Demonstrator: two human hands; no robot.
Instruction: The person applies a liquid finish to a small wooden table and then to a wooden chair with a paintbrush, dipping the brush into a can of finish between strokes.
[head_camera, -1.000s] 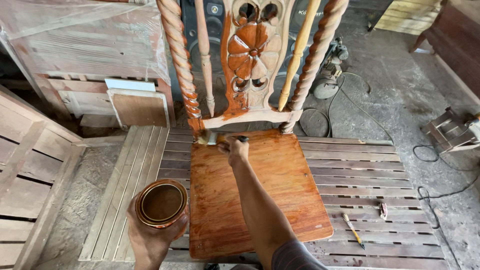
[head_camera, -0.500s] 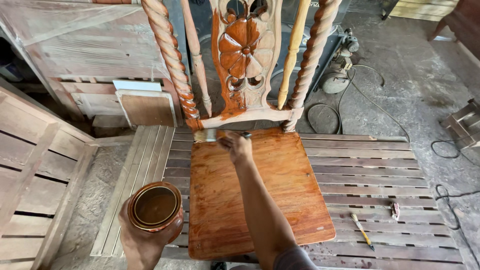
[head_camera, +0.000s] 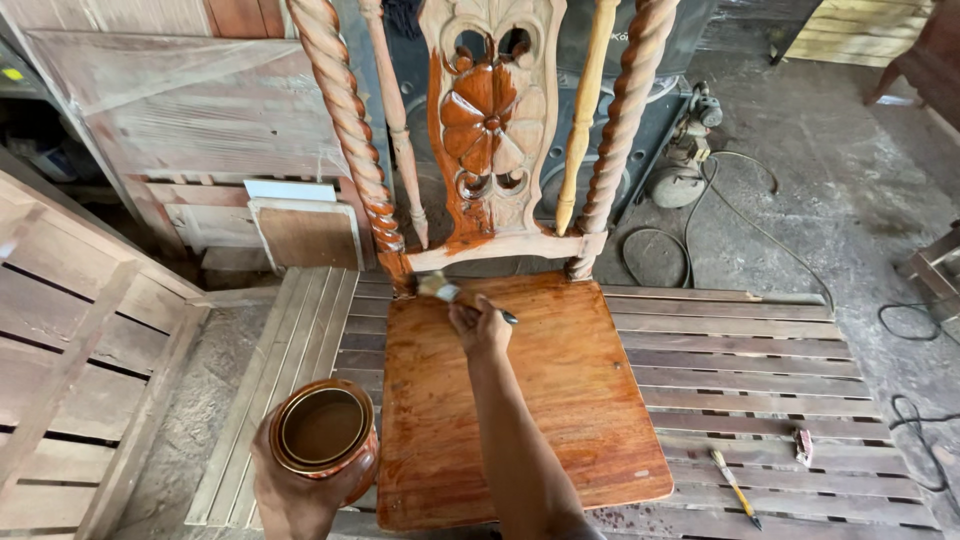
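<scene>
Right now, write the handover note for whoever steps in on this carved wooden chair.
Left hand: holds the open round tin of brown stain beside the seat's left edge.
Right hand: grips the small paintbrush, bristles at the seat's back left corner.
Done: flat wooden seat looks stained; carved flower back panel partly.
Left: pale turned spindle, panel's pale edges and the bottom back rail.

Chair on a slatted platform, hands at its seat

The chair (head_camera: 520, 400) stood on the slatted platform (head_camera: 760, 370). The right hand (head_camera: 478, 325) held a brush (head_camera: 445, 291) at the seat's back-left corner, under the carved backrest (head_camera: 490, 130). The left hand (head_camera: 300, 495) held a can (head_camera: 322, 430) left of the seat. A second brush (head_camera: 735, 487) lay on the slats to the right.
</scene>
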